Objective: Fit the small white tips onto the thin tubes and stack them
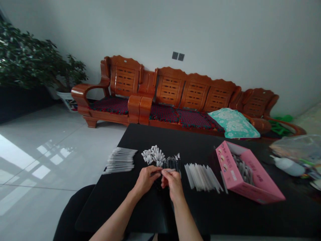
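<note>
Over the black table, my left hand [147, 178] and my right hand [173, 183] meet fingertip to fingertip. My right hand pinches a pale pen barrel [169, 170], partly covered by the fingers. The left fingers are closed near its end; what they hold is too small to make out. Just beyond the hands lie a heap of short white pen caps [152, 155] and a row of thin dark pen refills [173, 162]. Right of my hands, translucent white tubes [202, 177] lie side by side. To the left, capped white pens [121, 160] lie in a stack.
A pink cardboard box [262, 177] holding grey-white pieces stands on the right of the black table [140, 214]. Beyond it are a clear plastic bag [298, 147] and a white bottle [288, 166]. A wooden sofa [170, 88] with a teal cushion [234, 123] stands behind the table.
</note>
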Demonstrator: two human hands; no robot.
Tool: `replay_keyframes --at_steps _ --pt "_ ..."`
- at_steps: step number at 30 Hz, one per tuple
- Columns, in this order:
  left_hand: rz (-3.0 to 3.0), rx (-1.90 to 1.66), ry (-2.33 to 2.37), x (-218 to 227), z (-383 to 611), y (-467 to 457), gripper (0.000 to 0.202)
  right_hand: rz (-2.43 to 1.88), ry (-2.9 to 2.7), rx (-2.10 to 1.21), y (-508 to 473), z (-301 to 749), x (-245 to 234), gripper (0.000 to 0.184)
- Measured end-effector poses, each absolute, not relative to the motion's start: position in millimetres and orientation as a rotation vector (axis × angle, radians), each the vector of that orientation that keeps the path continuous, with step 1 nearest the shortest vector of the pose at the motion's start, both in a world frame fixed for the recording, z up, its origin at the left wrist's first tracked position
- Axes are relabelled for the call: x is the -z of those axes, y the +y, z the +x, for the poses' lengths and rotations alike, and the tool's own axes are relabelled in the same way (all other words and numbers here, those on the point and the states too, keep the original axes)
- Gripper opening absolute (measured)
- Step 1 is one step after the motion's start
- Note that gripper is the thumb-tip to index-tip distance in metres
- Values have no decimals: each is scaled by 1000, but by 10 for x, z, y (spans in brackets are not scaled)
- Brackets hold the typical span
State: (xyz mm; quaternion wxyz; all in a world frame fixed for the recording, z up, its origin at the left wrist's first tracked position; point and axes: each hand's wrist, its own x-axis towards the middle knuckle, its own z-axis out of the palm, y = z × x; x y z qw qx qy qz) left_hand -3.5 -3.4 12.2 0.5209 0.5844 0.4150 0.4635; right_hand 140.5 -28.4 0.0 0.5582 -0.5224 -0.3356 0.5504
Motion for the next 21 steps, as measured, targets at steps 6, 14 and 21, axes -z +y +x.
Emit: replay_keyframes --at_steps 6,14,21 --pt "1880 -1059 1373 71 -716 188 21 -1287 -764 -1283 -327 1503 20 40" --pt "2239 -908 1809 345 -1694 394 25 -1289 -676 -1201 -370 1751 110 42" --pt "2260 -853 1832 495 -1706 416 28 -1434 -645 -932 -338 2043 249 44"
